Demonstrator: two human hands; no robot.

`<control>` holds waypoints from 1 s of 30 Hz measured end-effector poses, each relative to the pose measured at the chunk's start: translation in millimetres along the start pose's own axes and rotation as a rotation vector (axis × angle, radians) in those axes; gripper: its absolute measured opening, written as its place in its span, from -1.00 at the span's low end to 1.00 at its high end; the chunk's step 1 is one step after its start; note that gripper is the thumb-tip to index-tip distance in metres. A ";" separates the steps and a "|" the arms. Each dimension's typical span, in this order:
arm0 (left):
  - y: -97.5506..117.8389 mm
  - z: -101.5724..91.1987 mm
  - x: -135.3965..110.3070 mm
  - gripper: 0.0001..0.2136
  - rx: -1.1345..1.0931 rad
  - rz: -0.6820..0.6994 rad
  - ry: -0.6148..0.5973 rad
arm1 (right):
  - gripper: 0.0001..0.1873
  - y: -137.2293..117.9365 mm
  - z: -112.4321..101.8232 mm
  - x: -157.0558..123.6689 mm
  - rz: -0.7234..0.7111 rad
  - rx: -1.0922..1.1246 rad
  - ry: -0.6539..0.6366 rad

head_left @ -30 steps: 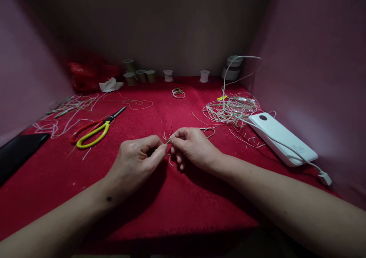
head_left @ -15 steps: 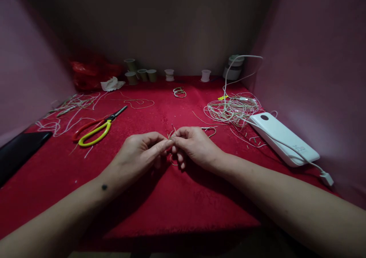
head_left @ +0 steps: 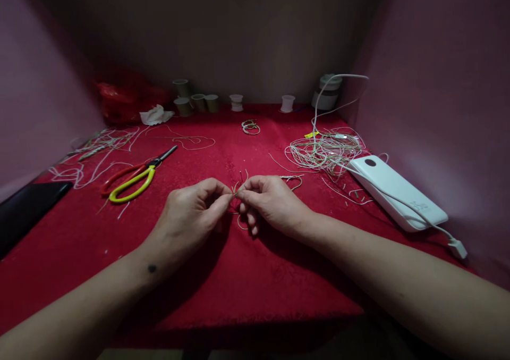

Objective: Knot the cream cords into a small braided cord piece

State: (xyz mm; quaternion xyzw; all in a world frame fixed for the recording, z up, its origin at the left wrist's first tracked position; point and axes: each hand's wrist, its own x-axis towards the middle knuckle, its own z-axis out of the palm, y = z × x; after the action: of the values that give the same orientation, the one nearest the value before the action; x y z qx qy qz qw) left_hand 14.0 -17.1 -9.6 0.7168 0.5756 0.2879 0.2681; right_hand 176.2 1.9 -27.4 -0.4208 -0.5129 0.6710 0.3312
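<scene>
Both hands meet over the middle of the red cloth [head_left: 239,275], pinching a thin tan cord [head_left: 241,223]. My left hand [head_left: 195,211] grips the cord between thumb and forefinger. My right hand [head_left: 271,198] pinches it just beside, its other fingers curled under. Loose cord ends stick up between the fingertips, and a loop hangs below them. The exact crossing of the strands is hidden by the fingers. Just behind my right hand lies a small looped cord piece [head_left: 295,181]. Farther back is a coiled cord bracelet [head_left: 251,127].
Scissors with red and yellow handles [head_left: 133,184] lie left, near a black phone-like object [head_left: 34,211] and tangled pale cords [head_left: 105,144]. To the right are a heap of cord [head_left: 322,152] and a white power bank [head_left: 398,195] with a cable. Several spools [head_left: 236,103] stand at the back.
My left fingertips have drawn slightly left, and more cord ends show standing up between the hands. My right hand keeps its pinch almost in place.
</scene>
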 end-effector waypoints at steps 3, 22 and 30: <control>-2.1 2.7 3.0 -0.81 0.056 0.027 0.030 | -0.76 0.4 0.4 -0.4 -0.006 0.012 -0.004; -7.8 5.0 2.0 -0.82 0.203 0.262 0.120 | -0.76 -0.9 -0.4 -0.1 0.022 0.054 -0.003; -10.6 7.0 -0.3 -0.84 0.387 0.469 0.214 | -0.73 -2.2 -0.6 -0.3 0.021 0.036 -0.025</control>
State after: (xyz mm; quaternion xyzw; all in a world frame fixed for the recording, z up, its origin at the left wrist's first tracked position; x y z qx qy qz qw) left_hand 11.9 -15.7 -22.1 0.8334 0.4635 0.3008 -0.0087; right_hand 176.9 2.5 -25.3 -0.4119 -0.5000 0.6889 0.3252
